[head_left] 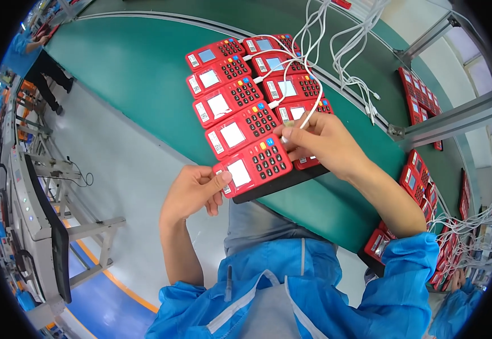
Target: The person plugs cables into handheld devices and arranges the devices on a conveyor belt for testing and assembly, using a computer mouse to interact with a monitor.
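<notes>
Head view, one item: wide fisheye, left unit of a side-by-side pair worn on the head; upright, unmirrored. The lens is set above the near edge of the green worktop (119, 79) and is faced steeply downward, with the worktop's far edge also taken in. At close range, the left hand (193, 191) and right hand (329, 146) are covered at the worktop's near edge; the blue jacket (280, 263) is viewed from above, on the worktop's near side. At longer range, the grey floor (116, 164) is included left of the worktop. The worktop's long edges are bent by the lens.
</notes>
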{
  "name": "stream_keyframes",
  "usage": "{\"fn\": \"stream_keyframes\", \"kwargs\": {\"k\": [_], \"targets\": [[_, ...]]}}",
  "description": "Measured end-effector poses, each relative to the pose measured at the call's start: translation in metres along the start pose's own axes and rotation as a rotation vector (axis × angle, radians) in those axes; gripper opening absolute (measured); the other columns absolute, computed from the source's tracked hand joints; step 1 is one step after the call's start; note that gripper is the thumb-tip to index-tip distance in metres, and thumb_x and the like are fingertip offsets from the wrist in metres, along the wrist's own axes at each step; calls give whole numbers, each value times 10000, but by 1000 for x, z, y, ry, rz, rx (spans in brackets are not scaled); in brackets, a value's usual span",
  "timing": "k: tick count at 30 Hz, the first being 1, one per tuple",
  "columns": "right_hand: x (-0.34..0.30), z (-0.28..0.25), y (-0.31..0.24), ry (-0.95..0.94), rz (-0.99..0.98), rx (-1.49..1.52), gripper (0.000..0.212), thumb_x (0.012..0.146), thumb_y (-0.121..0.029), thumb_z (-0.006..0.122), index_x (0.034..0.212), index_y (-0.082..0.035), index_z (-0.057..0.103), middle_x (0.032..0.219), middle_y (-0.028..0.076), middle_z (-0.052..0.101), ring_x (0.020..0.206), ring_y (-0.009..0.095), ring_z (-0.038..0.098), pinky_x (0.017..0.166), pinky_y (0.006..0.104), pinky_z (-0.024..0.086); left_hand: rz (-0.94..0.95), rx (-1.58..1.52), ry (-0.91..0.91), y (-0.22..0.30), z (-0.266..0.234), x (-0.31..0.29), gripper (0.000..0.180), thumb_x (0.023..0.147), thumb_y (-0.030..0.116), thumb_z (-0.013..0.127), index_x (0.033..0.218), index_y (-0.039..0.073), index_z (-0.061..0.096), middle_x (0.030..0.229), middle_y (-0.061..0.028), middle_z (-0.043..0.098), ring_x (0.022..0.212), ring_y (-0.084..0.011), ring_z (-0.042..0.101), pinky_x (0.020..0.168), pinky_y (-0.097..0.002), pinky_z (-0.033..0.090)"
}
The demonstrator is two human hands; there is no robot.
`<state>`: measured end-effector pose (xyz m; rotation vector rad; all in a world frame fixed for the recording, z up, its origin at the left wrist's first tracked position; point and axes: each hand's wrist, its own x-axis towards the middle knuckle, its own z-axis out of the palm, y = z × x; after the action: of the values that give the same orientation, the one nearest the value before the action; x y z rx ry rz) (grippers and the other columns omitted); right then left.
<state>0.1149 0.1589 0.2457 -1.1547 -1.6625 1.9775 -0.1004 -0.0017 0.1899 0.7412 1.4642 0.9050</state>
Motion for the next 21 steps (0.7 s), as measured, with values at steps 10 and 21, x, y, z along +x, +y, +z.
{"fn": "stream_keyframes", "kwargs": {"k": [10,21], "targets": [[6,8,13,39,3,5,250,935,-203,626,868,33,578,962,110,665,822,135,646,667,255,542,-13,23,45,8,2,1,437,875,361,700,725,-43,628,557,-82,599,403,-132,574,357,-238,444],[-26,-45,1,235,-120,-675,573,870,-402,678,1167,44,477,879,165,663,772,249,653,687,354,526,55,-2,241,-13,30,-2,431,868,364,701,722,-29,604,569,-81,597,442,-130,580,403,-247,444]]}}
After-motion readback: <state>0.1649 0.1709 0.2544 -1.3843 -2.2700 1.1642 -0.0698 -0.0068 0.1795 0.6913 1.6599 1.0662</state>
